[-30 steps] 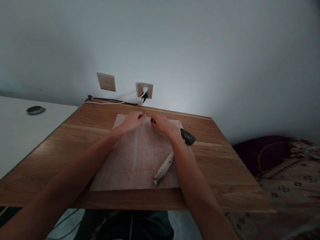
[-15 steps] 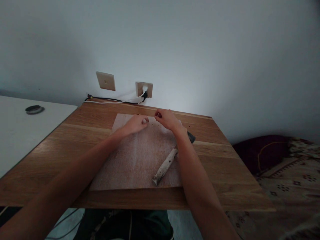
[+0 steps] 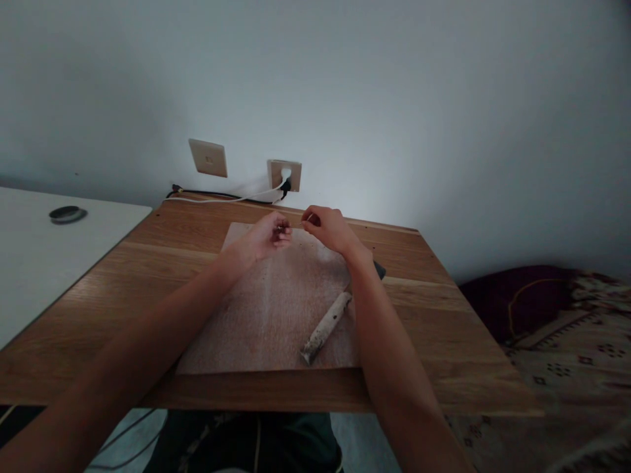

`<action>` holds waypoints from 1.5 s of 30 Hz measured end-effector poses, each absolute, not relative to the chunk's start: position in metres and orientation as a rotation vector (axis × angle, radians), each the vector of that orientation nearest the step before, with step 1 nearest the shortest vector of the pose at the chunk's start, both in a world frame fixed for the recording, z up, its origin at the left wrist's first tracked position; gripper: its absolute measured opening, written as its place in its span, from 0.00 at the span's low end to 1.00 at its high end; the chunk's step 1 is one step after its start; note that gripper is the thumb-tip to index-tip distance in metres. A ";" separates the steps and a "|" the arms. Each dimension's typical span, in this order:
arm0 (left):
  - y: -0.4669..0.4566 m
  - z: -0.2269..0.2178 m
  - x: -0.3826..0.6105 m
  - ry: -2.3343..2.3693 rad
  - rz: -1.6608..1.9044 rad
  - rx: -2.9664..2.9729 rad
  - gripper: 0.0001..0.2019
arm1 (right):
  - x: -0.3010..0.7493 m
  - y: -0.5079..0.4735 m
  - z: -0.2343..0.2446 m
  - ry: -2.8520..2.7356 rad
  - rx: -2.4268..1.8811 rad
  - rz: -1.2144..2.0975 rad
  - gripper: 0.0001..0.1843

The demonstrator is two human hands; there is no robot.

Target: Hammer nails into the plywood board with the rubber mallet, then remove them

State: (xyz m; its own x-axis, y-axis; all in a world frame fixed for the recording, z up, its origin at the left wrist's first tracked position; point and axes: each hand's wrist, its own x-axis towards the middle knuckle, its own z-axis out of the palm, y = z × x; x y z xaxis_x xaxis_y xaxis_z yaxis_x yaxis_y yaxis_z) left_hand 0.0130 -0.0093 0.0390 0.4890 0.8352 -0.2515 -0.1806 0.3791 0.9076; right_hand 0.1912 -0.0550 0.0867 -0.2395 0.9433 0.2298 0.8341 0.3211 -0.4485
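Observation:
My left hand (image 3: pixel 270 236) is over the far left part of a thin pinkish-brown board (image 3: pixel 261 315), palm turned inward and fingers curled together; what they hold, if anything, is too small to name. Close by on the right, my right hand (image 3: pixel 328 228) is raised over the board's far edge, thumb and forefinger in a pinch. A thin pale bit shows at its fingertips, too small to make out. A whitish, bark-like stick (image 3: pixel 327 327) with dark spots lies slanted on the board, beside my right forearm. A dark object (image 3: pixel 379 270) is partly hidden behind my right wrist.
The board rests on a wooden tabletop (image 3: pixel 434 341) against the wall. White and black cables run along its back to a wall socket (image 3: pixel 292 175). At left, a white table (image 3: pixel 29 263) bears a small round dark-topped item (image 3: pixel 66 213). Patterned fabric (image 3: pixel 582 368) lies at right.
Both hands have lifted slightly away from the board. My left hand has rolled so its palm and curled fingers show. The stick has stayed in place.

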 end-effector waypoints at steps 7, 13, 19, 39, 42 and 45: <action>-0.033 0.050 0.030 0.498 0.671 0.580 0.13 | 0.177 -0.070 0.104 -2.188 -1.268 0.492 0.08; -0.031 0.041 0.033 0.508 0.659 0.482 0.15 | 0.169 -0.072 0.108 -2.108 -1.153 0.391 0.11; -0.031 0.042 0.034 0.475 0.678 0.533 0.17 | 0.166 -0.076 0.111 -2.092 -1.048 0.507 0.16; -0.031 0.055 0.001 0.723 0.008 2.587 0.08 | 0.180 -0.072 0.112 -1.957 -1.087 0.416 0.15; -0.035 0.059 0.003 0.657 0.021 2.610 0.08 | 0.180 -0.074 0.113 -1.960 -1.113 0.420 0.16; -0.038 0.067 0.000 0.544 0.028 2.617 0.08 | 0.181 -0.075 0.114 -1.962 -1.119 0.426 0.16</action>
